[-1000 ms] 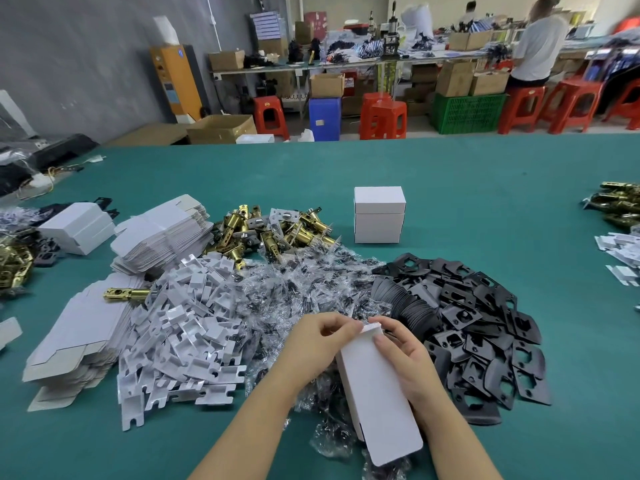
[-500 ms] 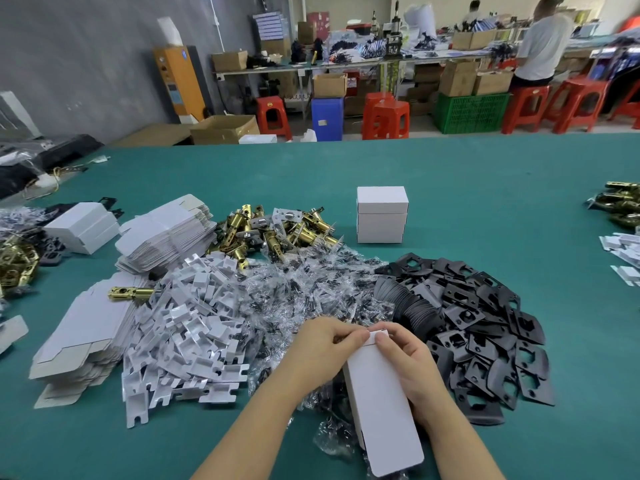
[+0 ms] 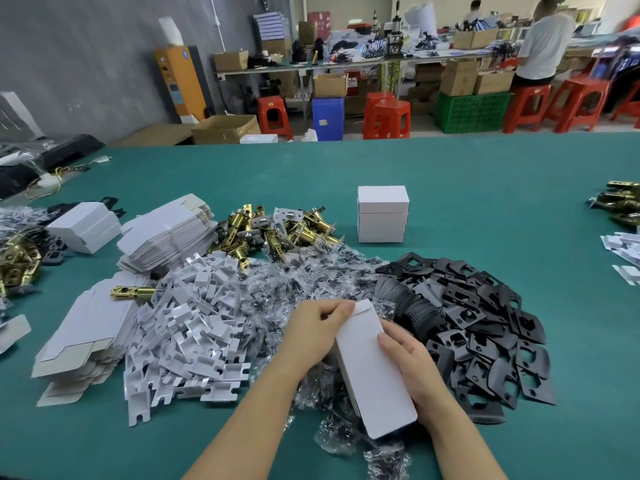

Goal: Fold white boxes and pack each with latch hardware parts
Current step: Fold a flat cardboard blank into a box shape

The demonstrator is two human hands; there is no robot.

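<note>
I hold a long white box (image 3: 374,372) over the heap of small clear screw bags (image 3: 311,282). My left hand (image 3: 311,332) pinches the flap at its far end. My right hand (image 3: 405,365) grips its right side, thumb on top. Two closed white boxes (image 3: 382,219) are stacked further back on the green table (image 3: 485,188). Brass latch bolts (image 3: 277,226) lie behind the bags. Black strike plates (image 3: 485,323) are heaped to the right, white cardboard inserts (image 3: 194,327) to the left, flat unfolded boxes (image 3: 166,233) beyond those.
More flat box blanks (image 3: 83,334) sit at the left front with one brass latch (image 3: 133,292) on them. Folded boxes (image 3: 85,225) and brass parts (image 3: 15,261) lie far left. More latches (image 3: 620,202) lie at the right edge. A person (image 3: 543,39) stands at a far bench.
My right hand has slid from the box's far end down to its right side. My left hand stays at the end flap. The box has shifted only slightly.
</note>
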